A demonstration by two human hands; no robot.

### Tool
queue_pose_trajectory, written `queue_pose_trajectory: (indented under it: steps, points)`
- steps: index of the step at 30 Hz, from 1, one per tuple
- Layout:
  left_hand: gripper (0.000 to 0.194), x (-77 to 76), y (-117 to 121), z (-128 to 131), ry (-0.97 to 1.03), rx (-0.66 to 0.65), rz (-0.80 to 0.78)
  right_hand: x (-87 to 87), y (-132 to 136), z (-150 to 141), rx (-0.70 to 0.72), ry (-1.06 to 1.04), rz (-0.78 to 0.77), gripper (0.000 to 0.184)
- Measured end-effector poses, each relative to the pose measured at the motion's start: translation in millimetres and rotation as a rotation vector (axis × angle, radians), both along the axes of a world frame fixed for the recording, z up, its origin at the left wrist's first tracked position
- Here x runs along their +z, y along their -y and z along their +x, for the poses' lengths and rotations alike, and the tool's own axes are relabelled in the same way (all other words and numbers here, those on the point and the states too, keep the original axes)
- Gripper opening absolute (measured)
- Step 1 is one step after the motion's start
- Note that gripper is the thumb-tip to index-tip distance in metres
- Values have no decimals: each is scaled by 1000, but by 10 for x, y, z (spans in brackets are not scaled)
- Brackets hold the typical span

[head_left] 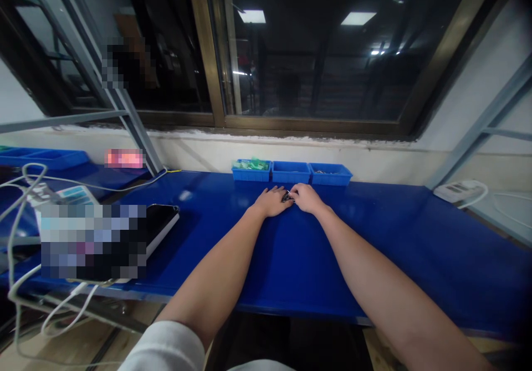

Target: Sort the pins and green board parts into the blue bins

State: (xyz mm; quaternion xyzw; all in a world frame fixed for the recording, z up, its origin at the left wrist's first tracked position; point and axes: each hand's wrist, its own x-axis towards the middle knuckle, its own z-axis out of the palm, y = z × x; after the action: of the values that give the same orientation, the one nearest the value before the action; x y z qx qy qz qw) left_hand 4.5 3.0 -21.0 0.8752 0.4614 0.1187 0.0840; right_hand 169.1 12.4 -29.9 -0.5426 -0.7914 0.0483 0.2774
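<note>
My left hand [271, 201] lies palm down on the blue tabletop, its fingers stretched out and its thumb toward a small dark cluster of thin pieces [286, 196]. My right hand [305, 197] is closed in a pinch at the other side of that cluster. A small bright glint shows at its fingertips, but what they hold is too small to make out. Just beyond the hands stand a blue bin with green and pale packets [251, 165], a middle blue bin [291, 171], and a right blue bin [331, 175] holding small metallic pieces.
A dark-topped device [162, 216], partly pixelated, sits left on the blue table [357, 238] with white cables [25, 238] around it. Metal frame posts [141, 144] rise at both sides. A white power strip [459, 190] lies at the right. A window [332, 55] is behind.
</note>
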Motion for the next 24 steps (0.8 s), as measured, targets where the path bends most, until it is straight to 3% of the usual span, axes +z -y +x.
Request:
queue_pose_trajectory:
  steps: [9,13,24]
  points:
    - [63,23,25,-12,70,29,61,15,-2,-9,-50,-14,-20,23]
    - [54,24,7,-26,56,7,82,29,8,-14,-57,-3,-29,23]
    - [65,15,13,4,-84,11,-62,101,49,-5,-80,-2,-123,14]
